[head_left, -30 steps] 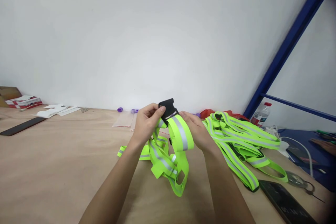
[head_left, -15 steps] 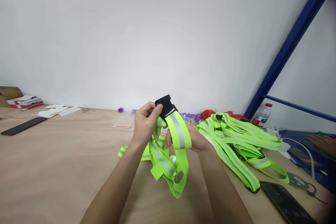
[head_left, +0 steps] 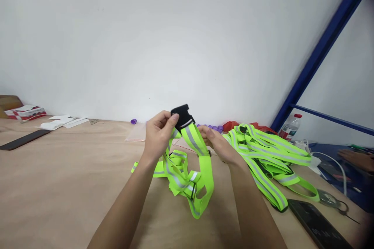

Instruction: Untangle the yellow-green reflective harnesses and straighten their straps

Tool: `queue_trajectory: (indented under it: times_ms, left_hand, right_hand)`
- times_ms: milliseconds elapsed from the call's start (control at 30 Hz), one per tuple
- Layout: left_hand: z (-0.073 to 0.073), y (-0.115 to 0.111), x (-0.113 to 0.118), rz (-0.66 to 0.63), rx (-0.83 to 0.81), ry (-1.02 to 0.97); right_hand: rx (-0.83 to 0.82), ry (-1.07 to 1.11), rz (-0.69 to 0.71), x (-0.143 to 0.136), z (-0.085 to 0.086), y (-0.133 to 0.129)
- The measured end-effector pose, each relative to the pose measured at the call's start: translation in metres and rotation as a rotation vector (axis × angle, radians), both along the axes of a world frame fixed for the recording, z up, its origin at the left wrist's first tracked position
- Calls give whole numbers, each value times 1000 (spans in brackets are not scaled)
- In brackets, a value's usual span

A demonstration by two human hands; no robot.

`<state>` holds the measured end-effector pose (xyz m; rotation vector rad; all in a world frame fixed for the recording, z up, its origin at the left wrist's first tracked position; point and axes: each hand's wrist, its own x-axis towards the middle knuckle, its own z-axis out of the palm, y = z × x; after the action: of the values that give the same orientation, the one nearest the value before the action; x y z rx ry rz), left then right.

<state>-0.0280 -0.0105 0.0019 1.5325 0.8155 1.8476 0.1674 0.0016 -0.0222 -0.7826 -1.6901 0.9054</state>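
Observation:
My left hand [head_left: 159, 134] pinches a black plastic buckle [head_left: 182, 116] between thumb and fingers. From the buckle hangs a neon-yellow strap [head_left: 207, 179] with a grey reflective stripe. A small black slider [head_left: 209, 153] sits partway down it. Lower loops of the strap bunch together, some on the table. My right hand [head_left: 219, 144] is at the strap's right edge, just below the buckle. Its thumb and fingers look stretched out and apart, though the fingertips are partly behind the strap.
More reflective straps [head_left: 269, 155] lie piled on the right, near a phone [head_left: 317, 223], a red-capped bottle [head_left: 290, 127] and a cable. Purple rings and plastic bags lie by the wall. At left are papers [head_left: 60, 122], a box and a dark bar [head_left: 25, 139]. Another person's hand [head_left: 356, 158] shows far right.
My right hand has come out from behind the strap loop and moved up to its right edge. The loop below the buckle hangs straighter, and the slider now shows.

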Motion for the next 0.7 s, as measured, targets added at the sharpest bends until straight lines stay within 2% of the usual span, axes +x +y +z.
queue_trajectory:
  times_ms: [67,100,200,300,467,700]
  left_hand:
    - [-2,-3,10,-36,-12,68]
    - [-3,-4,15,-56,-16,100]
    - [-5,-7,23,-108,-22,165]
    - [-4,-9,21,-155,-73,226]
    - [-3,-5,8,-180,-125,539]
    - [-1,6,-18,-139,-187,533]
  right_hand:
    - [-66,34,184,0,3,-1]
    - [-51,55,190,0,6,-3]
    - [10,95,86,-5,13,-11]
    - [13,204,-38,-8,18,-16]
    - [17,496,-221,-6,21,-15]
    - [2,899,-398,14,30,-11]
